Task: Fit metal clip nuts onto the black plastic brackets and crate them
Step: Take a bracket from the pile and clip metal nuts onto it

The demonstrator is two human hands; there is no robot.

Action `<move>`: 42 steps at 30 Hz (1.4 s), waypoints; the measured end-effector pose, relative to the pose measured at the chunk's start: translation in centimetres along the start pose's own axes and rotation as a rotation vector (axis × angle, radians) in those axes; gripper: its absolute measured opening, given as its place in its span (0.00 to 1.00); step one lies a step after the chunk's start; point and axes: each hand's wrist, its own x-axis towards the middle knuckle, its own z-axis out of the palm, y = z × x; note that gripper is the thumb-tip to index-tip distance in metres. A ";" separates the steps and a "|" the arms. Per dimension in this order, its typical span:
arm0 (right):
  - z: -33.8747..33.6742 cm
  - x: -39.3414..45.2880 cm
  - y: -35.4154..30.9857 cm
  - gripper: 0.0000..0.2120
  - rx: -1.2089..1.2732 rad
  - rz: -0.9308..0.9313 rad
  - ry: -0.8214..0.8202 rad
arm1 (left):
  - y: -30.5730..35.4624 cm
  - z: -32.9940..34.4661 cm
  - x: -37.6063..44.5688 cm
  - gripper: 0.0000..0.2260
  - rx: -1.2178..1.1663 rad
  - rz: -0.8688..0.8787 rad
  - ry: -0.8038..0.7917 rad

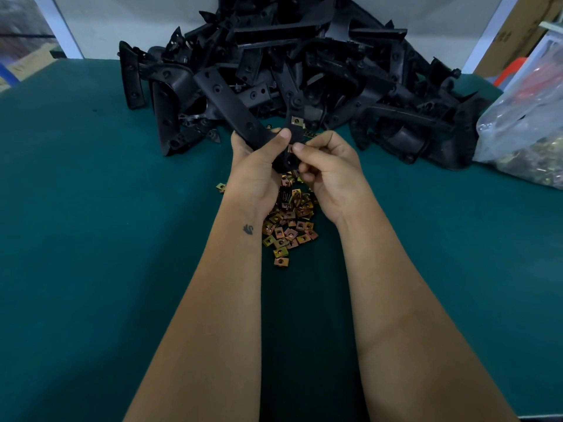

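Observation:
My left hand (254, 161) grips a black plastic bracket (234, 111) and holds it above the green table. One metal clip nut (297, 120) sits on the bracket's upper tab. My right hand (324, 164) pinches another clip nut (291, 148) against the bracket's lower edge, between thumb and forefinger. A loose heap of brass-coloured clip nuts (288, 222) lies on the table under and between my wrists.
A big pile of black brackets (304, 62) fills the back of the green table (91, 239). A clear plastic bag (527, 123) with more clip nuts lies at the right edge. Cardboard boxes (518, 28) stand behind at the far right.

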 end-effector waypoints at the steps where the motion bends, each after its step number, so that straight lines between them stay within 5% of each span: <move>1: 0.1 -0.1 -0.1 0.13 0.006 0.004 -0.006 | 0.0 0.0 0.0 0.15 -0.023 -0.017 0.000; 6: 0.7 -0.3 -0.4 0.05 0.078 0.012 -0.059 | 0.2 0.1 -0.3 0.20 -0.130 -0.045 -0.072; 9: 0.7 -0.3 -0.3 0.09 0.077 0.015 -0.065 | 0.2 0.1 -0.3 0.27 -0.127 -0.049 -0.064; 14: 0.5 -0.1 -0.2 0.08 0.006 -0.021 0.005 | 0.2 0.1 -0.3 0.18 -0.116 -0.070 -0.108; 26: 0.5 -0.1 -0.4 0.07 0.033 -0.027 0.075 | 0.2 0.6 -0.7 0.17 -0.057 -0.069 -0.136; 32: 0.6 -0.1 -0.1 0.12 0.026 -0.020 0.067 | 0.4 0.9 -0.6 0.17 -0.207 -0.123 -0.005; 35: 0.5 0.1 0.1 0.12 -0.195 -0.079 0.080 | 0.8 0.3 0.0 0.11 -0.393 -0.084 0.141; 42: 1.3 -0.3 0.3 0.12 -0.316 -0.037 -0.234 | 0.8 -0.1 0.2 0.16 -0.305 -0.063 0.214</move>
